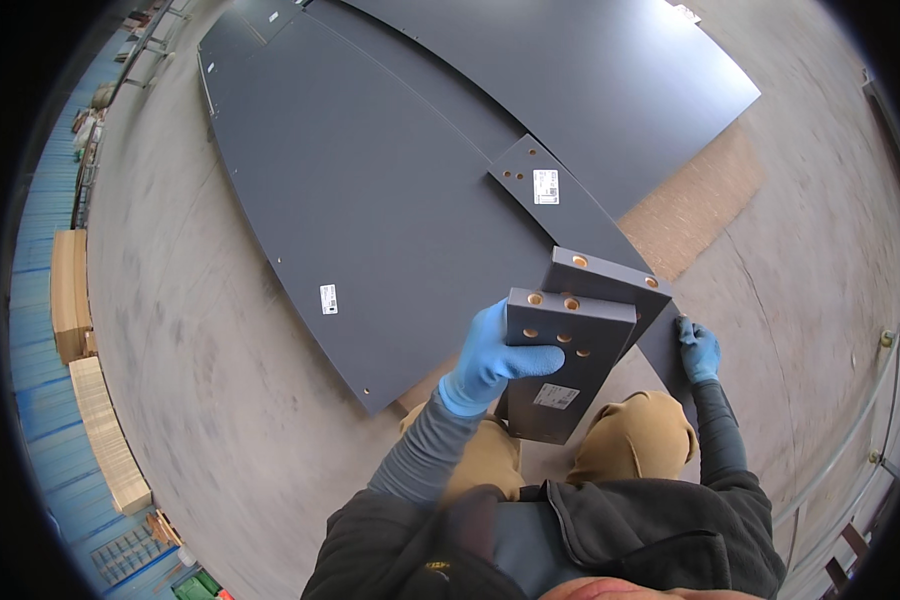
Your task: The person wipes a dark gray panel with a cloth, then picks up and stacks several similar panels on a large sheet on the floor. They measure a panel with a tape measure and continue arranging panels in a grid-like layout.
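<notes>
My left hand [495, 365], in a blue work glove, is closed around the edge of a dark grey drilled board [580, 375], its thumb across the front face. The board is tilted up, showing several round holes near its top and a white label. Just behind it leans a second dark grey board [610, 270] with holes in its end; what supports it is hidden. On the right, my gloved right hand [700, 352] is closed on the edge of a dark grey strip [660, 345]. Whether this strip joins the labelled narrow panel [580, 212] beyond cannot be made out.
Large dark grey panels [370, 200] lie ahead, one [620, 80] overlapping at the far right. A brown fibrous sheet [695, 205] shows beneath. Stacked wooden boards [105, 430] line the left side; a metal rail frame [870, 430] stands at right on the concrete floor [800, 250].
</notes>
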